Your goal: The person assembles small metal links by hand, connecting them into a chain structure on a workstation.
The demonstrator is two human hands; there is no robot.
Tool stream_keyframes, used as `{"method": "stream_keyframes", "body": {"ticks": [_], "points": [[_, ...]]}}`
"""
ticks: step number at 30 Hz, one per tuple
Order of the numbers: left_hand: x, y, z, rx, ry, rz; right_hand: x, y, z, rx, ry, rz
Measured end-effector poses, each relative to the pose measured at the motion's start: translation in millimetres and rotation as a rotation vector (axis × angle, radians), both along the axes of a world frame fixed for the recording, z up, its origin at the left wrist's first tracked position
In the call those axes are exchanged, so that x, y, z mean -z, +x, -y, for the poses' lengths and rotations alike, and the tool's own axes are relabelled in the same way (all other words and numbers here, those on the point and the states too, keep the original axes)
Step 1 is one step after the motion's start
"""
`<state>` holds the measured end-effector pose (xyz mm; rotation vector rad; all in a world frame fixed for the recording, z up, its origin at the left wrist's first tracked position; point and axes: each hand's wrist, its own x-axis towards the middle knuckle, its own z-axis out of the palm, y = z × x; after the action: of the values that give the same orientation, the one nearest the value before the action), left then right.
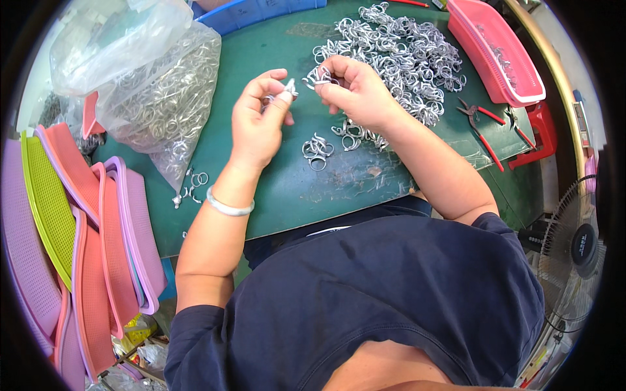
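My left hand (256, 125) is raised over the green table, its thumb and fingers closed on small silvery metal rings (291, 88). Just across a narrow gap, my right hand (357, 93) pinches more silvery rings (317, 79) between thumb and forefinger. How many rings each hand has, I cannot tell. Beyond and beside my right hand spreads a large heap of the same rings (417, 55). A small cluster of rings (317, 154) lies on the table nearer to me, below the gap between my hands.
A clear plastic bag (156, 111) full of rings stands at the left, with loose rings (193, 184) by it. Nested plastic baskets (49, 202) fill the left side. Red-handled pliers (479, 133), a pink basket (531, 91) and a fan (574, 251) are at the right.
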<state>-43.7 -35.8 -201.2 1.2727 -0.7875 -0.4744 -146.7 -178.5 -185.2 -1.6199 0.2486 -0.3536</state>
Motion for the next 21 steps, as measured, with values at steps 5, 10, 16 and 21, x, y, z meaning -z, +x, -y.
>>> {"method": "stream_keyframes", "body": {"ticks": [5,10,16,21], "points": [[-1.1,20.2,-8.3,0.276,-0.126,-0.721,2.2,1.0,-0.5,-0.043,0.015,0.072],[-5.2,5.0,-3.1,0.211,0.135,-0.396,0.0,-0.3,-2.0,-0.101,0.052,0.102],[0.2,5.7,-1.8,0.178,0.129,-0.465,0.4,0.0,-1.2,-0.167,0.155,0.083],[-3.8,4.7,-2.9,0.139,0.148,-0.447,-0.8,-0.5,3.2,-0.196,0.332,0.019]]}}
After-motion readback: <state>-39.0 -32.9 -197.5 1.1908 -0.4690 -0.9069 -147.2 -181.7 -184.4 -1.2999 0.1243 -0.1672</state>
